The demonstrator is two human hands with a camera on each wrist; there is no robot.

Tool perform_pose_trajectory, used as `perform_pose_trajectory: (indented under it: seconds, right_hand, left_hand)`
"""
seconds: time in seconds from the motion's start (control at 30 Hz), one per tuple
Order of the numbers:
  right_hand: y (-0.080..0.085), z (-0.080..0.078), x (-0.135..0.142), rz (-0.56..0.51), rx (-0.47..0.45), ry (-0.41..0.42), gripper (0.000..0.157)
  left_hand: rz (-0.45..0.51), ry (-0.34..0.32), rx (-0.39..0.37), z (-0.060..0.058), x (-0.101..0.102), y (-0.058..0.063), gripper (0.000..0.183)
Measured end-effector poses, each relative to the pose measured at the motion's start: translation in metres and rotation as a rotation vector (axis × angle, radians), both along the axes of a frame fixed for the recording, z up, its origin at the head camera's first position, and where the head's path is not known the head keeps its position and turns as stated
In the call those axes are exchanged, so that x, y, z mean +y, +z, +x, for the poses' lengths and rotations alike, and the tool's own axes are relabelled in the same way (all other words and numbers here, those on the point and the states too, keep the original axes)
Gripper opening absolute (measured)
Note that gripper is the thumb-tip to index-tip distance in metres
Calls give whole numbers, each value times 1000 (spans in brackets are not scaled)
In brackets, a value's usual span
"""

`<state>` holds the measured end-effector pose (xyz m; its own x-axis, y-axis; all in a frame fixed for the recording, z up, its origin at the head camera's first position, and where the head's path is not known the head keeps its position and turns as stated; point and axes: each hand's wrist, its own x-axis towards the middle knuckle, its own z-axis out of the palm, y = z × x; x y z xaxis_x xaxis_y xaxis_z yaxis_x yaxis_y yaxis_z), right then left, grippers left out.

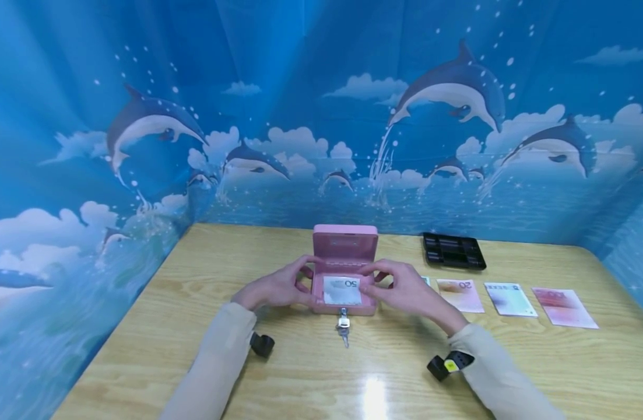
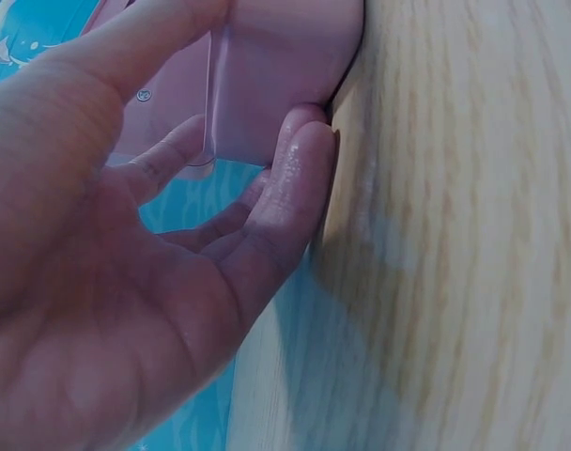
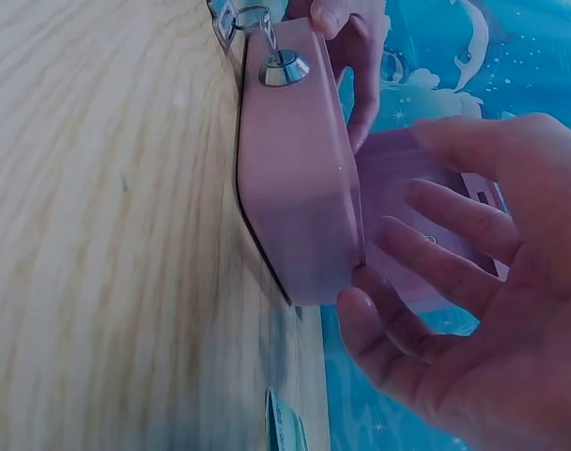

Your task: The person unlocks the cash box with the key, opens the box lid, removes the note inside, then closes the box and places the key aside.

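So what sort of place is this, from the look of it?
Possibly an indoor recording setup: a dolphin-print backdrop hangs behind a wood-grain table, and the person wears a black device at each wrist.

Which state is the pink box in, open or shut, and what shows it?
The pink box is open: its lid stands raised at the back, and a banknote marked 50 shows inside.

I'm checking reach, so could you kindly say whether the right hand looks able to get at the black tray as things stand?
Probably yes: the black tray lies uncovered, right of the pink box and beyond the right hand, with nothing standing between.
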<state>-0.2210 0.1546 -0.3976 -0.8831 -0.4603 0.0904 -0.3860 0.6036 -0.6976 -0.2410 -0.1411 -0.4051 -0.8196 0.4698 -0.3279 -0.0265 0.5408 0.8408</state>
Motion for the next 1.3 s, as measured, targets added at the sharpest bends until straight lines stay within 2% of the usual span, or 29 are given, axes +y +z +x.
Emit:
perform_pose_trajectory:
  seconds: [0.13, 0.27, 0.5, 0.87, 1.3]
  right_hand:
    - [-2, -5, -4, 39, -17, 20, 37]
    - [-7, -10, -7, 63, -27, 78, 40]
    - [-15, -16, -15, 98, 0, 136, 42]
    - [-18, -18, -21, 125, 23, 104, 41]
    - [-18, -17, -21, 128, -13, 56, 39]
  left_hand:
    - [6, 2, 1, 0, 0, 0, 90]
    - [4, 5, 5, 0, 0, 0, 90]
    - [-17, 3, 13, 0, 2, -1, 89]
    - [-19, 9, 11, 0, 1, 0, 89]
    - [-30, 11, 7, 0, 1, 1, 89]
